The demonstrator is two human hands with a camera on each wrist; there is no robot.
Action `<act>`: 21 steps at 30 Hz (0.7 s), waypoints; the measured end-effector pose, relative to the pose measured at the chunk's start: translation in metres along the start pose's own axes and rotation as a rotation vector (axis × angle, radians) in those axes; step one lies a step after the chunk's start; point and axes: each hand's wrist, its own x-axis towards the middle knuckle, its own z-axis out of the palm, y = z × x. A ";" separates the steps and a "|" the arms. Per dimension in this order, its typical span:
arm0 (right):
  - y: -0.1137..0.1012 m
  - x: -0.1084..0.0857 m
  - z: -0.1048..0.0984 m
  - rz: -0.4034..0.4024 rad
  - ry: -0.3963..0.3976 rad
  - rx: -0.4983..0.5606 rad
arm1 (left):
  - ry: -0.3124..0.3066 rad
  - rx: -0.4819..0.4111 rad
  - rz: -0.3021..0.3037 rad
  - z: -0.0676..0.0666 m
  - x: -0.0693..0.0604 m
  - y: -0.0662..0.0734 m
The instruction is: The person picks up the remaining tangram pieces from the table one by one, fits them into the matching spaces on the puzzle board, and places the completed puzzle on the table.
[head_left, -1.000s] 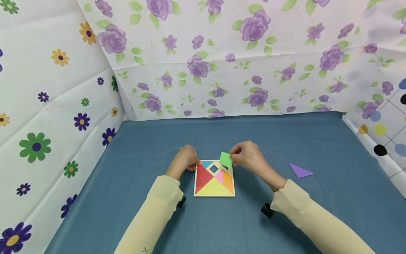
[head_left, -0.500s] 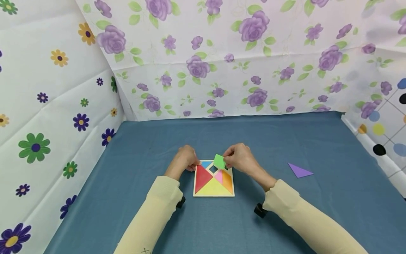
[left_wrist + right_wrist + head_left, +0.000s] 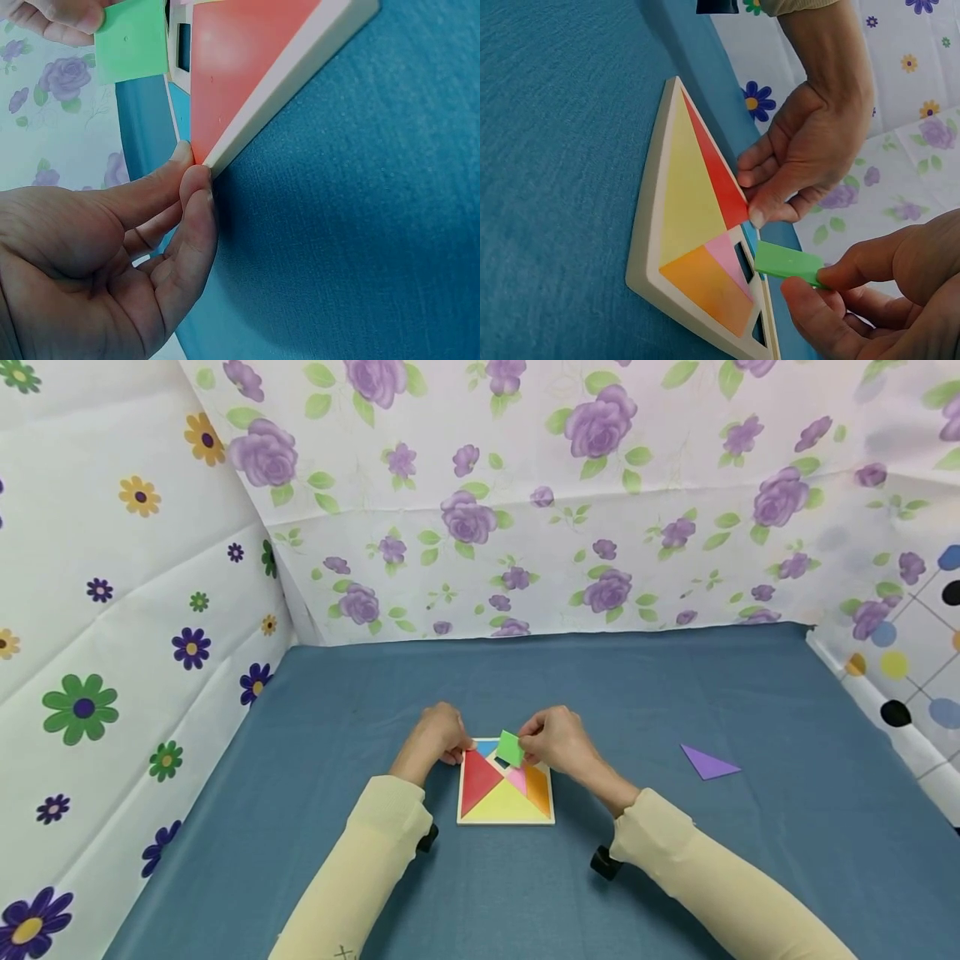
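Note:
A wooden tangram board (image 3: 506, 823) lies on the cloth with red, yellow, orange, pink and blue pieces set in it. My left hand (image 3: 438, 732) pinches its far left corner, the thumb on top beside the red triangle (image 3: 232, 67). My right hand (image 3: 558, 743) holds a green square (image 3: 510, 749) by one edge between thumb and fingers. The square is tilted just above the board, over the square hole. In the right wrist view that hole (image 3: 744, 262) shows dark below the green piece. Part of the far right corner is hidden behind the right hand.
A purple triangle (image 3: 707, 763) lies loose on the blue cloth (image 3: 360, 693), right of the board. Flower-printed sheets (image 3: 420, 568) hang behind and at the left; a dotted sheet (image 3: 915, 685) stands at the right. Dark wrist cameras (image 3: 606, 863) hang under the cuffs.
My right hand has moved left and slightly nearer, carrying the green square from the board's far right corner to over the square hole. The left hand stays on its corner.

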 end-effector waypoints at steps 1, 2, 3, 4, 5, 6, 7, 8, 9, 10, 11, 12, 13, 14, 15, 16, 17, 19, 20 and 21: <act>0.000 0.000 0.001 0.000 0.004 0.002 | -0.001 0.001 0.002 0.000 0.001 0.000; 0.000 0.000 0.001 0.000 0.007 0.009 | -0.001 0.000 0.002 0.000 0.001 0.000; 0.000 0.001 0.002 0.002 0.009 0.016 | -0.002 -0.002 0.001 0.000 0.002 0.000; 0.000 0.001 0.003 0.005 0.009 0.025 | -0.004 -0.002 0.001 0.000 0.003 -0.001; 0.000 0.001 0.004 0.006 0.009 0.033 | -0.005 -0.003 0.001 0.000 0.003 -0.001; 0.000 0.001 0.004 0.008 0.009 0.039 | -0.007 -0.007 -0.002 0.000 0.004 -0.001; 0.000 0.002 0.005 0.010 0.008 0.046 | -0.010 -0.010 -0.003 0.000 0.005 -0.001; -0.001 0.002 0.006 0.012 0.007 0.052 | -0.010 -0.012 -0.005 0.000 0.005 -0.001; -0.001 0.002 0.007 0.012 0.007 0.053 | -0.012 -0.015 -0.007 0.000 0.006 -0.002; -0.001 0.002 0.008 0.011 0.011 0.052 | -0.012 -0.017 -0.007 0.000 0.006 -0.002; -0.001 0.003 0.009 0.010 0.015 0.049 | -0.013 -0.020 -0.007 0.001 0.006 -0.002; -0.002 0.003 0.010 0.010 0.019 0.044 | -0.014 -0.023 -0.007 0.001 0.006 -0.002; -0.002 0.003 0.011 0.008 0.023 0.041 | -0.013 -0.021 -0.004 0.001 0.006 -0.002; -0.002 0.003 0.011 0.008 0.028 0.037 | -0.013 -0.022 -0.003 0.001 0.006 -0.002; -0.002 0.003 0.012 0.006 0.032 0.028 | -0.012 -0.024 -0.002 0.001 0.005 -0.002; -0.002 0.003 0.013 0.006 0.037 0.018 | -0.010 -0.026 0.001 0.000 0.005 -0.002; -0.002 0.003 0.013 0.005 0.040 0.011 | -0.008 -0.028 0.002 0.000 0.004 -0.002; -0.002 0.003 0.015 0.006 0.049 -0.005 | -0.008 -0.027 0.003 0.000 0.004 -0.002; -0.001 0.003 0.015 0.004 0.052 -0.012 | -0.008 -0.027 0.005 0.000 0.004 -0.002; -0.001 0.003 0.016 -0.003 0.056 -0.020 | -0.007 -0.028 0.005 0.000 0.004 -0.003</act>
